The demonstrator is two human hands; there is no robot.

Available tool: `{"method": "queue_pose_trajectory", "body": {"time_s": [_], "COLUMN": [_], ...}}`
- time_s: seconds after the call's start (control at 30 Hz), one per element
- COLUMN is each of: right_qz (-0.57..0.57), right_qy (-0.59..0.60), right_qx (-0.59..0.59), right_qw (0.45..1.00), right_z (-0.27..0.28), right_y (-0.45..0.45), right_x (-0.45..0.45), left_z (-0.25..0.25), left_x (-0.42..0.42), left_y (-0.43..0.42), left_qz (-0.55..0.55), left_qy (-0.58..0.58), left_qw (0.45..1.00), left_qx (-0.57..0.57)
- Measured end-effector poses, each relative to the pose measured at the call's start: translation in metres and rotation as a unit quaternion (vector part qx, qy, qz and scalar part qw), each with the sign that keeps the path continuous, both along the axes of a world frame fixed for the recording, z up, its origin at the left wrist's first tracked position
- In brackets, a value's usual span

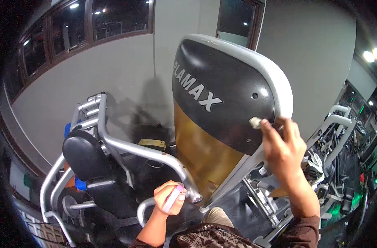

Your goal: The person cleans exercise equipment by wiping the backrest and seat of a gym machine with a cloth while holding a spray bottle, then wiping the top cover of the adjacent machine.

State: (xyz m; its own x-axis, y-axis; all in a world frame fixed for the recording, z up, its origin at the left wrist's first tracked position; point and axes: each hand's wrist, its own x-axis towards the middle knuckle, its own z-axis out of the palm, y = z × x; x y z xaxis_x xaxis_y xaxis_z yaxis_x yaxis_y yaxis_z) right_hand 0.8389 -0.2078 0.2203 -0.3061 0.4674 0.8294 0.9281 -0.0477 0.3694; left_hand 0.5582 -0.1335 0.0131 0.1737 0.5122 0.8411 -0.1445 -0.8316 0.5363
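My left hand [168, 198] is closed around a slim white object with a pink end [172, 199]; its exact kind does not show. Raised at the right, my right hand [284, 144] pinches a small off-white wad [255, 122], perhaps cloth or tissue. That wad is at the lower right of the black panel [225, 89] on a gym machine's housing, touching it or just in front; I cannot tell which. Large "LAMAX" lettering [196, 87] runs across the panel. Beneath it the housing is gold-brown [201, 144], with a silver rim [281, 82] around the edge.
A gym machine with a black padded seat back [87, 155] and silver tube arms [143, 153] stands at the left. More silver frames [337, 120] fill the right side. Behind are a grey wall [122, 74] and dark windows [120, 18]. A yellow object [152, 143] lies low near the wall.
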Motion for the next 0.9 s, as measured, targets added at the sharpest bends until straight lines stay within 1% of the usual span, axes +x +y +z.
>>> {"method": "queue_pose_trajectory", "body": {"time_s": [0.03, 0.07, 0.1, 0.17, 0.2, 0.23, 0.3, 0.37, 0.4, 0.43, 0.5, 0.57, 0.63, 0.67, 0.7, 0.77, 0.83, 0.9], "right_qz": [-0.007, 0.001, -0.001, 0.032, 0.020, 0.023, 0.043, 0.055, 0.081, 0.095, 0.072, 0.079, 0.076, 0.073, 0.067, 0.075, 0.110, 0.100], "right_qy": [0.016, 0.039, 0.000, -0.001, -0.005, -0.003, 0.016, 0.042, 0.067, 0.101, 0.162, 0.152, 0.144, 0.167, 0.147, 0.165, 0.145, 0.133], "right_qx": [0.017, 0.004, 0.002, -0.071, -0.113, -0.131, -0.118, -0.062, 0.013, 0.044, 0.045, 0.053, 0.028, 0.003, -0.006, -0.016, 0.005, 0.020], "right_qw": [1.000, 0.999, 1.000, 0.997, 0.993, 0.991, 0.992, 0.996, 0.994, 0.989, 0.983, 0.984, 0.986, 0.983, 0.987, 0.983, 0.983, 0.986], "right_z": [0.003, -0.002, -0.013, -0.042, -0.059, -0.073, -0.078, -0.067, -0.057, -0.042, -0.026, -0.034, -0.058, -0.078, -0.096, -0.116, -0.106, -0.084], "right_y": [-0.001, -0.002, -0.001, -0.005, -0.009, -0.012, -0.013, -0.010, -0.004, -0.003, -0.007, -0.002, -0.003, -0.007, -0.008, -0.010, -0.008, -0.007], "right_x": [0.001, 0.002, 0.007, 0.010, 0.012, 0.013, 0.015, 0.017, 0.017, 0.017, 0.013, 0.013, 0.014, 0.016, 0.019, 0.021, 0.028, 0.028], "left_z": [0.000, -0.001, 0.000, -0.001, -0.002, -0.002, -0.002, -0.002, -0.002, -0.003, -0.005, -0.005, -0.006, -0.005, -0.005, -0.006, -0.006, -0.005], "left_x": [0.000, 0.001, 0.000, 0.000, -0.001, -0.002, -0.002, 0.000, 0.001, 0.002, 0.003, 0.004, 0.006, 0.006, 0.005, 0.004, 0.003, 0.003], "left_y": [0.000, 0.000, 0.000, 0.000, 0.000, 0.000, 0.001, 0.001, 0.001, 0.000, 0.000, -0.002, -0.003, -0.002, -0.001, -0.001, 0.000, 0.000], "left_qz": [-0.002, -0.001, 0.001, -0.001, -0.004, -0.006, -0.007, -0.008, -0.008, -0.009, -0.012, -0.015, -0.015, -0.015, -0.014, -0.010, -0.012, -0.015], "left_qy": [0.003, 0.005, 0.007, 0.007, 0.006, 0.006, -0.002, -0.003, 0.002, 0.006, 0.014, 0.017, 0.011, 0.011, 0.010, 0.008, 0.009, 0.013], "left_qw": [1.000, 1.000, 1.000, 1.000, 1.000, 1.000, 1.000, 1.000, 1.000, 1.000, 1.000, 1.000, 1.000, 1.000, 1.000, 1.000, 1.000, 1.000], "left_qx": [-0.001, 0.001, 0.003, 0.006, 0.006, 0.005, -0.001, -0.002, 0.000, 0.001, 0.001, -0.003, -0.010, -0.006, -0.002, -0.002, -0.006, -0.004]}}
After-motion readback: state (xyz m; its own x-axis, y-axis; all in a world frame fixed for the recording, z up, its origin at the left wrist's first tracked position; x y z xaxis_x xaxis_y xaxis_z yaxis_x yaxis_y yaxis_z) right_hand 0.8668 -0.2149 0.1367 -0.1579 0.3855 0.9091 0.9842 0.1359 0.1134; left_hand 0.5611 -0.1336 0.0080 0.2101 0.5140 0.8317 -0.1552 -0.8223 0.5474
